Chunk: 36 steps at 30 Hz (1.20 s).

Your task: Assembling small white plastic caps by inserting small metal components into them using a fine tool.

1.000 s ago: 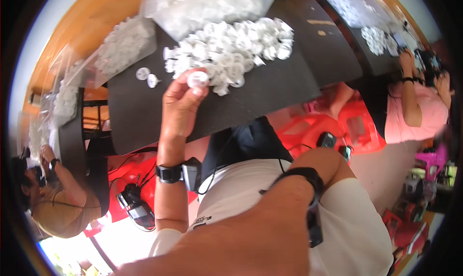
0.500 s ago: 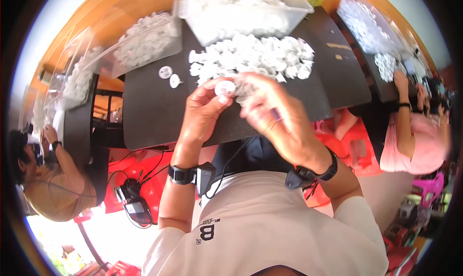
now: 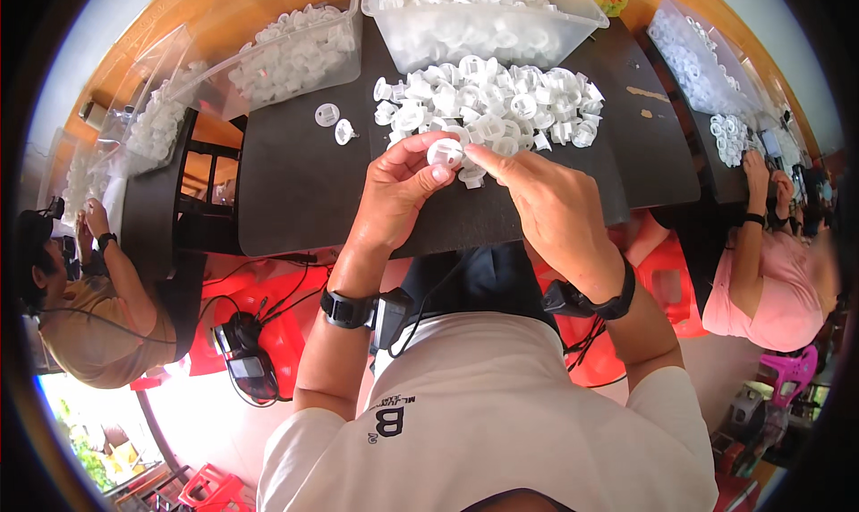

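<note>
Round white piece (image 3: pixel 445 153), apparently moulded plastic: raised at the near side of the heap, flat disc face turned up toward the wearer. Left hand (image 3: pixel 394 185) pinches it at the rim, thumb on the near left edge, index finger along the far edge; left grip closed on this one piece. Right hand (image 3: pixel 559 208) points in from the right, index fingertip at the disc's right edge, other fingers curled under. Its thumb is hidden, so I can't say whether the right grip contains anything.

Handling, judged by eye: very light, stiff, a little slick on the face. Thin projecting parts on pieces of this kind look likeliest to snag or snap. Best hold: opposite sides of the rim, thumb against index finger, light pressure, face left clear.

Just beyond: heap of white pieces (image 3: pixel 528 105), lying at all angles on the dark worktop (image 3: pixel 309 190). Left of it, apart: two loose pieces (image 3: pixel 327 115). Far side: large clear bin (image 3: pixel 400 45), loaded with similar pieces; second clear bin (image 3: pixel 350 54) to its left.

Outermost: person in a brown top (image 3: pixel 107 337) far left, person in a pink top (image 3: pixel 765 293) far right.
</note>
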Each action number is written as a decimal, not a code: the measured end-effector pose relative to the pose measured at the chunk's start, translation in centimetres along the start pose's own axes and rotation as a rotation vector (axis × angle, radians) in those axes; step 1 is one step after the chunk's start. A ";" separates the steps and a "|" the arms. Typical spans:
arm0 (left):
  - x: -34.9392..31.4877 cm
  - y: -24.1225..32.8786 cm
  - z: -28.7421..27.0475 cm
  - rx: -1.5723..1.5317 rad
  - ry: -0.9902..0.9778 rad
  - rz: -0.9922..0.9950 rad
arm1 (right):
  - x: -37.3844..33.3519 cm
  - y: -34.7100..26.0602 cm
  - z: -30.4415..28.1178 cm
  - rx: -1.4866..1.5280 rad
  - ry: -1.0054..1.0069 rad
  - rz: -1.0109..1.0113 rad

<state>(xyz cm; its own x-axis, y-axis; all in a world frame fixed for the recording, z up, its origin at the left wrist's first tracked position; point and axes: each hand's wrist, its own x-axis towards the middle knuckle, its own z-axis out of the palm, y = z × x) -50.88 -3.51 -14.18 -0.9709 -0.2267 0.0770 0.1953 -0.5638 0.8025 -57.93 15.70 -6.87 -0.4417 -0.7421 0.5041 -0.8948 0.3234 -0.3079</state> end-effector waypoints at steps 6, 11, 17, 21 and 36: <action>-0.1 0.0 0.4 0.013 -0.006 0.039 | 0.6 -0.4 -0.2 -0.032 -0.036 0.014; -0.1 -0.2 0.2 0.079 -0.043 0.052 | 0.7 -0.6 -0.3 -0.115 -0.080 -0.011; -0.1 -0.3 0.2 0.069 -0.014 0.040 | 0.8 -0.9 -0.2 -0.119 -0.047 0.005; -0.1 -0.1 0.2 0.073 -0.022 0.039 | 0.9 -1.0 -0.3 -0.149 -0.048 0.009; 0.0 -0.2 0.3 0.086 0.004 0.058 | 1.0 -1.0 -0.5 -0.251 -0.112 -0.031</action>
<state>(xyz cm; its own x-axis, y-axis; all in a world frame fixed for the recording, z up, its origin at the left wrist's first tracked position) -50.99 -3.13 -14.18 -0.9577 -0.2601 0.1231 0.2388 -0.4796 0.8444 -57.51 14.90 -5.68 -0.4161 -0.8097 0.4139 -0.9023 0.4242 -0.0773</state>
